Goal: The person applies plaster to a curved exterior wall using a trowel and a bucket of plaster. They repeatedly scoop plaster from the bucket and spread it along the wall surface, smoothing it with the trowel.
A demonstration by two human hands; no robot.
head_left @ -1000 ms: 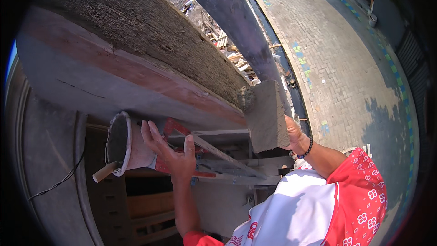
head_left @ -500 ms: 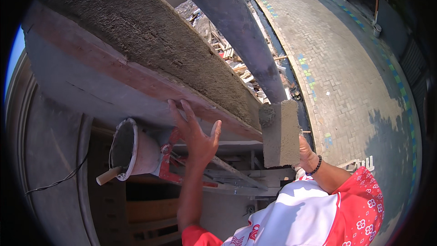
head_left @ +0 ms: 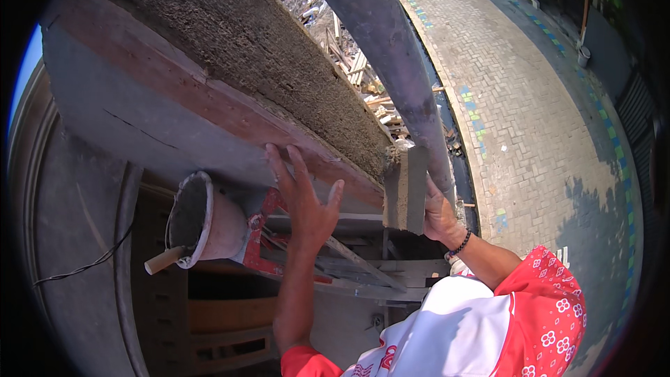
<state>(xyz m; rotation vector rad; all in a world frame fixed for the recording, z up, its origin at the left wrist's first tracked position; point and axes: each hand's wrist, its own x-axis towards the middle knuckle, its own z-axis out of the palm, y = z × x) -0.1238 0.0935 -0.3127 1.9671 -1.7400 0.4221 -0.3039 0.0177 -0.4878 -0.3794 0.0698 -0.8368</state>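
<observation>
Board right of centre is grasped by the right hand; empty left hand is splayed, perhaps for balance.

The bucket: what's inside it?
Inside the bucket, a grey surface shows, perhaps mortar, and a pale handle sticks out over the rim. Anything beneath the grey is covered, and the handle's inner end can't be made out.
</observation>
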